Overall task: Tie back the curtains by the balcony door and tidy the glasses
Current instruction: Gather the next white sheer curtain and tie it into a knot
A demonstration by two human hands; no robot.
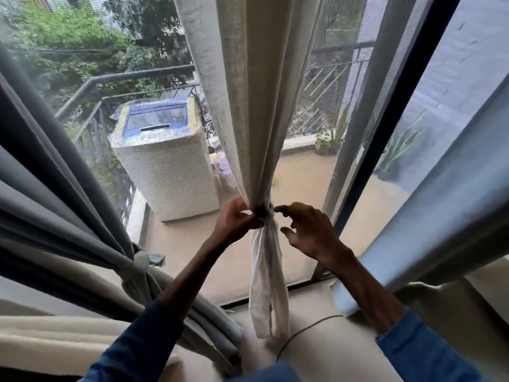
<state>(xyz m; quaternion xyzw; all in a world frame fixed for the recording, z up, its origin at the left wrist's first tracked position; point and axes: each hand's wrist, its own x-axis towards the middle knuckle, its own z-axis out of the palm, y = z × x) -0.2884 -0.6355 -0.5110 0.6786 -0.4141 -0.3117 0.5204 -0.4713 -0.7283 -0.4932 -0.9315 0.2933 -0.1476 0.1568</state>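
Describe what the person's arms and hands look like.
Both the left hand and right hand are bare: no gloves, rings or watch visible. Dark blue sleeves, seemingly denim, cover the upper parts of both arms, leaving the forearms uncovered.

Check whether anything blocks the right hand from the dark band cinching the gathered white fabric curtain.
Nothing visible does. The right hand hovers close beside the dark band on the gathered white fabric curtain; the left hand grips the band from the opposite side.
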